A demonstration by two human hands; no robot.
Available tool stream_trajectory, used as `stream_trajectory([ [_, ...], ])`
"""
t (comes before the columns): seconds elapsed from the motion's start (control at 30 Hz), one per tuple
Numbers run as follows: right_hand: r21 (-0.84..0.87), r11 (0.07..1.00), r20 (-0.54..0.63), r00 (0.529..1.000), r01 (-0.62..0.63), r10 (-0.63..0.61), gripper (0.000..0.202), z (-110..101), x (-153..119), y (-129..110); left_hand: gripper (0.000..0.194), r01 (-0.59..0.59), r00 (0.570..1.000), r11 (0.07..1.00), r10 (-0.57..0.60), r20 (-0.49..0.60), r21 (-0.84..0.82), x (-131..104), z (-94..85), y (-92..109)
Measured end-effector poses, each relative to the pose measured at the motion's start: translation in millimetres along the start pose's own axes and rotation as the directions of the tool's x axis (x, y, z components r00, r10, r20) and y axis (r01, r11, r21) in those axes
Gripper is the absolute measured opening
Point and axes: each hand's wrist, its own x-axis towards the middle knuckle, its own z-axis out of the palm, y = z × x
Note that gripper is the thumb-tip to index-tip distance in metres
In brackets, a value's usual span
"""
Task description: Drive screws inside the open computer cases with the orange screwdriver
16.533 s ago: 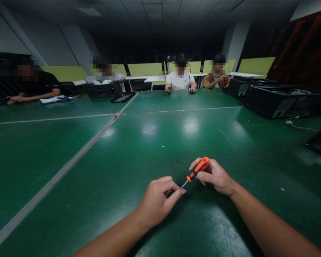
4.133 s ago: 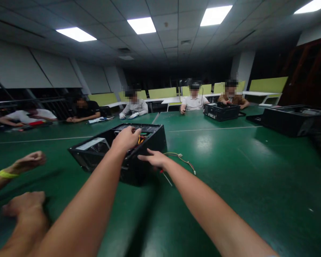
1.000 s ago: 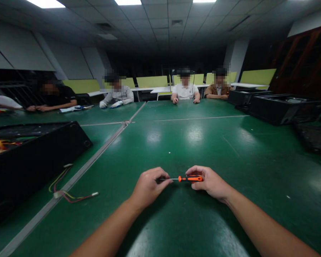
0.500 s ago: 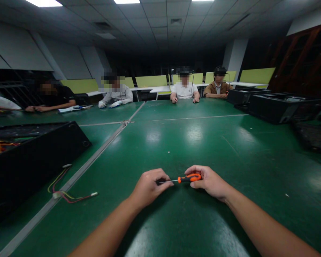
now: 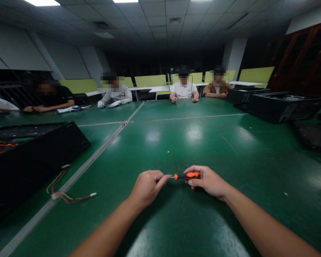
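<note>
An orange-and-black screwdriver lies level between my two hands, a little above or on the green table; I cannot tell which. My left hand pinches its metal shaft between thumb and fingers, and the tip is hidden inside that hand. My right hand curls round the rear end of the handle, thumb below and fingers above and behind. Only a short bit of the shaft shows between the left fingertips and the orange collar.
A black computer case stands at left, near a loose cable with white connectors lying across the grey table seam. More black cases stand at far right. Several people sit along the far edge.
The screwdriver has shifted slightly left and turned about its length. My left fingers have closed further over the shaft, leaving less of it showing.
</note>
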Motion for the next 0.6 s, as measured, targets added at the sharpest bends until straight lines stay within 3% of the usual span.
stream_trajectory([
  [0.23, 0.023, 1.0, 0.003, 1.0, -0.018, 0.018, 0.04, -1.2, -0.8, 1.7, 0.019, -0.03, 1.0, 0.984, 0.029, -0.006, -0.176, -2.0, 1.6, -2.2],
  [0.33, 0.028, 1.0, 0.001, 1.0, -0.01, 0.01, 0.039, -1.6, -0.8, 2.2, 0.022, 0.064, 0.998, 0.92, -0.067, 0.006, -0.386, -1.4, -1.5, 1.1],
  [0.37, 0.029, 1.0, -0.001, 1.0, -0.007, 0.007, 0.038, -1.7, -0.6, 2.5, 0.029, 0.117, 0.992, 0.831, -0.123, 0.026, -0.544, -0.7, -3.3, 2.2],
  [0.4, 0.028, 1.0, -0.002, 1.0, -0.005, 0.005, 0.037, -1.7, -0.5, 2.7, 0.041, 0.168, 0.983, 0.673, -0.17, 0.07, -0.72, 0.2, -5.6, 3.1],
  [0.47, 0.027, 1.0, -0.001, 1.0, -0.002, 0.002, 0.036, -1.4, -0.2, 2.7, 0.069, 0.231, 0.964, 0.199, -0.176, 0.197, -0.952, 1.8, -10.6, 4.0],
  [0.53, 0.027, 1.0, 0.0, 1.0, 0.001, -0.001, 0.035, -0.8, -0.3, 1.8, 0.086, 0.267, 0.953, -0.209, -0.087, 0.29, -0.941, 2.5, -15.1, 4.0],
  [0.6, 0.029, 1.0, 0.0, 1.0, 0.006, -0.006, 0.035, -0.1, -0.8, 0.3, 0.092, 0.288, 0.943, -0.405, -0.036, 0.329, -0.868, 1.8, -17.4, 3.7],
])
